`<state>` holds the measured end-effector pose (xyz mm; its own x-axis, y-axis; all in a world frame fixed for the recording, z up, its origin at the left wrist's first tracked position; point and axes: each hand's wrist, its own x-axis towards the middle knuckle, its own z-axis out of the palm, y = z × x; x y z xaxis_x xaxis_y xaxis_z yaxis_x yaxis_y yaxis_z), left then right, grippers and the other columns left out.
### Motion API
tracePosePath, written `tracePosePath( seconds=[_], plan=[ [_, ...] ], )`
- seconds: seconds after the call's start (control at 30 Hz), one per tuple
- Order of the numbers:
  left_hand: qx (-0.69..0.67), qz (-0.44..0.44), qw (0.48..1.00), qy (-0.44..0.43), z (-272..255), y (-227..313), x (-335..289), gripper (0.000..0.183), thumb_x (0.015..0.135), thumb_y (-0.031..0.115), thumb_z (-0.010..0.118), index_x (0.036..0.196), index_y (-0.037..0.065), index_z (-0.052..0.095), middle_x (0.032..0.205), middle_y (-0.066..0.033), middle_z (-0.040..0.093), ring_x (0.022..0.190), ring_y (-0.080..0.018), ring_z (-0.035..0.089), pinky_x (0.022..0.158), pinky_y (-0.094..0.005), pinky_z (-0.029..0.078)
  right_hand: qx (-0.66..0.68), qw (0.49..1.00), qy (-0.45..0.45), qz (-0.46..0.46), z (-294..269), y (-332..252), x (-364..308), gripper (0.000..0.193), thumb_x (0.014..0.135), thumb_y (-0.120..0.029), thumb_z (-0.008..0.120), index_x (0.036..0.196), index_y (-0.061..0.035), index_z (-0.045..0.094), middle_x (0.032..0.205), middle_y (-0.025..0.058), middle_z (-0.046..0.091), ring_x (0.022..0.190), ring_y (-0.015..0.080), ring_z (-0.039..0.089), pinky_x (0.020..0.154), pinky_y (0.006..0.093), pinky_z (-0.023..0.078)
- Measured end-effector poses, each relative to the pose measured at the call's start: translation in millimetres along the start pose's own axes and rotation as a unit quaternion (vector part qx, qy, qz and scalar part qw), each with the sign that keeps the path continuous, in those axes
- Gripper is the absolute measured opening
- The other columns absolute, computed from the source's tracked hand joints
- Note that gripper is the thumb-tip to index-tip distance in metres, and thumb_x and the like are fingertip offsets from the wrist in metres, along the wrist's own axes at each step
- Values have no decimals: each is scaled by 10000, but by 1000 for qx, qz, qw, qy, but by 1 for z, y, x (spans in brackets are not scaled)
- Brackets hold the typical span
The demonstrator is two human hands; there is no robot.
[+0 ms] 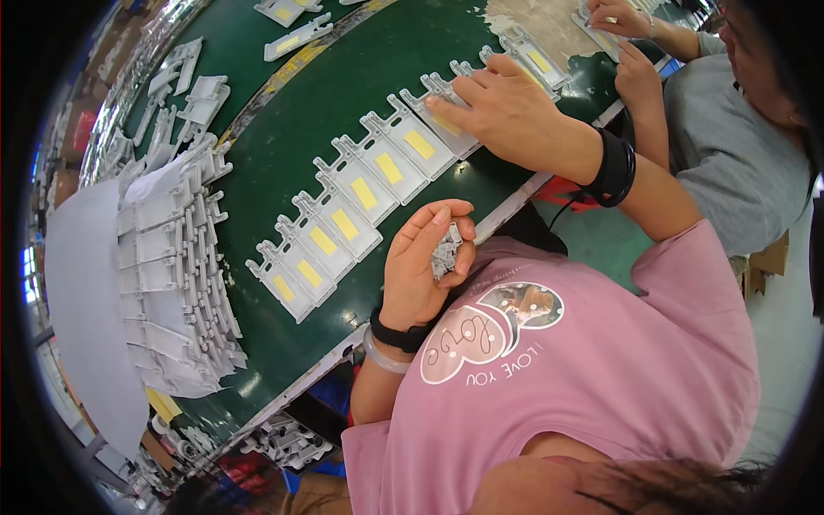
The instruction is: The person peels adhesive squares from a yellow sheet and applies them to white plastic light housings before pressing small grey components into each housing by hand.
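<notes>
The left hand (pixel 425 262) sits at centre frame, just off the table's edge and in front of a pink shirt (pixel 584 360). Its fingers are curled inward, cupping a small heap of grey clips (pixel 446 251) against the palm, with the thumb closing over them. A black band and a clear bangle circle that wrist.

The right hand (pixel 506 107) reaches to the upper middle of the frame. It lies flat with fingers pressed down together on a white tray (pixel 446 107), the fingertips touching its yellow patch. A black band is on that wrist too.

That tray belongs to a row of trays (pixel 343 223) running diagonally from centre left up toward the upper right, each white with a yellow rectangle, lying side by side and touching on the green belt (pixel 283 129).

At the left of the frame a stack of white frames (pixel 172 275) is piled thickly, beside a grey sheet (pixel 86 292). More loose trays lie along the top edge.

In the upper right corner another person in a grey shirt (pixel 730 163) has both hands on trays at the far end of the belt; their grip is too small to make out.
</notes>
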<state>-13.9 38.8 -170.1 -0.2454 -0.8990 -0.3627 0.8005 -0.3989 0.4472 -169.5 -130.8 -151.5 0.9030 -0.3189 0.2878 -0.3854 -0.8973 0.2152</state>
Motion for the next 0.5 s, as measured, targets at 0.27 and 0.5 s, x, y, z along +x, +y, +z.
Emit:
tracePosePath(
  seconds=[0.27,0.5],
  plan=[
    [26,9,1000,9,3,-2,1,265,993,177,449,1129,-22,558,862,-82,577,552,-115,500,392,-195,285,48,999,-11,18,8,-2,-1,307,805,-132,553,1103,-89,609,798,13,565,749,167,567,801,327,367],
    [52,13,999,-7,2,-4,0,262,988,165,454,1128,-29,561,859,-82,578,545,-119,495,396,-194,285,-120,993,5,-18,11,-17,3,312,795,-124,560,1100,-105,624,791,9,554,693,140,551,777,295,355]
  ],
)
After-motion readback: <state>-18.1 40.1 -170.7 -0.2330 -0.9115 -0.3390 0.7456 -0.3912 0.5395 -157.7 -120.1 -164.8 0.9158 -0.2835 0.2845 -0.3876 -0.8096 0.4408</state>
